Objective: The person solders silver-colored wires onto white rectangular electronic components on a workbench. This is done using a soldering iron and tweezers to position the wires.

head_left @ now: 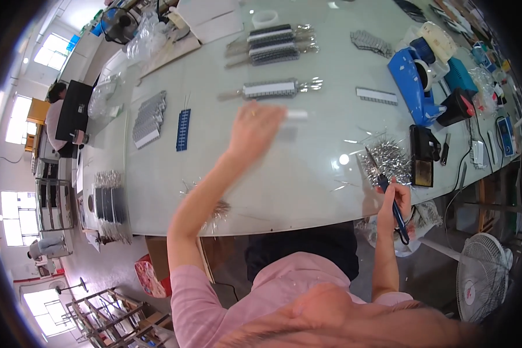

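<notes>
I see the left hand (254, 129) blurred over the desk (214, 174), its fingers closed on a small white strip (296, 115) (long axis left-right) poking out rightward; right hand (395, 204) grips blue-handled pliers (388, 200), tip toward the metal pins (388, 158).

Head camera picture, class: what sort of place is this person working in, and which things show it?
Most likely a small electronics assembly workshop. The right hand holds a blue-handled soldering iron beside a pile of shiny metal parts, rows of grey components lie on the long worktable, and the left hand reaches over it.
</notes>
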